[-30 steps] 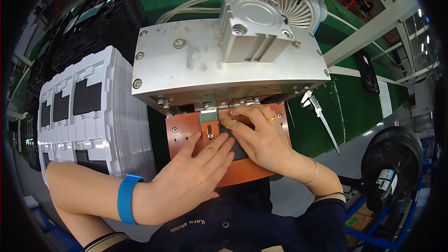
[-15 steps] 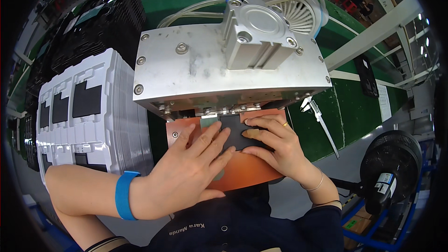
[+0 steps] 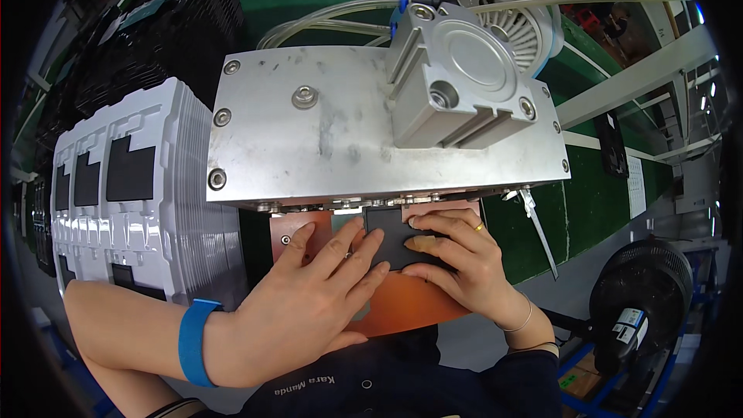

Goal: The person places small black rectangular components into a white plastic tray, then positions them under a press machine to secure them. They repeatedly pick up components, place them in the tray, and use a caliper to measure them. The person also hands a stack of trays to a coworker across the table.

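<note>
A dark grey rectangular piece [image 3: 385, 236] lies flat on the copper-orange plate [image 3: 414, 302], its far edge close under the front of a metal press [image 3: 333, 147]. My left hand [image 3: 298, 306] rests over the plate with its fingers outstretched, fingertips at the piece's left side. From the right, the curved fingers and thumb of my right hand [image 3: 468, 267] hold the piece along its right and near edges. Part of the piece is hidden under those fingers. A silvery-green patch [image 3: 346, 220] shows beyond my left fingers.
White trays [image 3: 147, 224] with black cut pieces are stacked at left, with black trays [image 3: 170, 23] behind. A caliper [image 3: 538, 232] lies on the green bench to the right. A black fan [image 3: 642, 294] stands at lower right. Clear hoses [image 3: 333, 19] run behind the press.
The view has shifted, so the press looks larger and the hands sit slightly lower in the picture. Both hands keep nearly the same places on the plate and the grey piece.
</note>
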`<state>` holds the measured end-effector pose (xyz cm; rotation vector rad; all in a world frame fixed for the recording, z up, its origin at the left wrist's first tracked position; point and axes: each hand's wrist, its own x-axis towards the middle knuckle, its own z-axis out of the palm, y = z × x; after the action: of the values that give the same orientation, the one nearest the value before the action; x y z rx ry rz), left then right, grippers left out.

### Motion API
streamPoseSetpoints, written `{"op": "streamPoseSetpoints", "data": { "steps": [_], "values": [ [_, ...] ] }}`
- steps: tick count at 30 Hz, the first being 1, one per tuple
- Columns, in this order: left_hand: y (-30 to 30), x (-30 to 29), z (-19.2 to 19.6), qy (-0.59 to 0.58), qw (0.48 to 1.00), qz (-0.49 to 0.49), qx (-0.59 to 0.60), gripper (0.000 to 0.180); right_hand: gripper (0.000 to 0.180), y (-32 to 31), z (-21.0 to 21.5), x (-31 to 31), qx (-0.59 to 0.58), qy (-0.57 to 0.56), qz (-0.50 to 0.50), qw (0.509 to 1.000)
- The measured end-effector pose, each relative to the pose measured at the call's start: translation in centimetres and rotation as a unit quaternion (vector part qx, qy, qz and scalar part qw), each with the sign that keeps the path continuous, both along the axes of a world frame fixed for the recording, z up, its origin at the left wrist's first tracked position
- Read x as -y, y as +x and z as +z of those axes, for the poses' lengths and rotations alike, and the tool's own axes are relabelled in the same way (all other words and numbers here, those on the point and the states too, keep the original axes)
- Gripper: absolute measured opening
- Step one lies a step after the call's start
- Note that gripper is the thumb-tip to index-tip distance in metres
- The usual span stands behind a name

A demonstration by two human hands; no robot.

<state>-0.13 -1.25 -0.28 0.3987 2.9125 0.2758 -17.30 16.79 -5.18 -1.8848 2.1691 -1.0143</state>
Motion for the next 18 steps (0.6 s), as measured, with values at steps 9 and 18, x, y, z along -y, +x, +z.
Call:
{"op": "streamPoseSetpoints", "data": {
  "steps": [9, 18],
  "values": [
    [-0.17, -0.12, 0.24, -0.001, 1.0, 0.0, 0.008, 0.075, 0.033, -0.06, 0.04, -0.05, 0.01, 0.011, 0.002, 1.0],
    [0.17, -0.14, -0.17, 0.011, 0.999, 0.004, -0.035, 0.069, 0.03, -0.44, 0.44, 0.21, 0.0, 0.041, 0.03, 0.999]
  ]
}}
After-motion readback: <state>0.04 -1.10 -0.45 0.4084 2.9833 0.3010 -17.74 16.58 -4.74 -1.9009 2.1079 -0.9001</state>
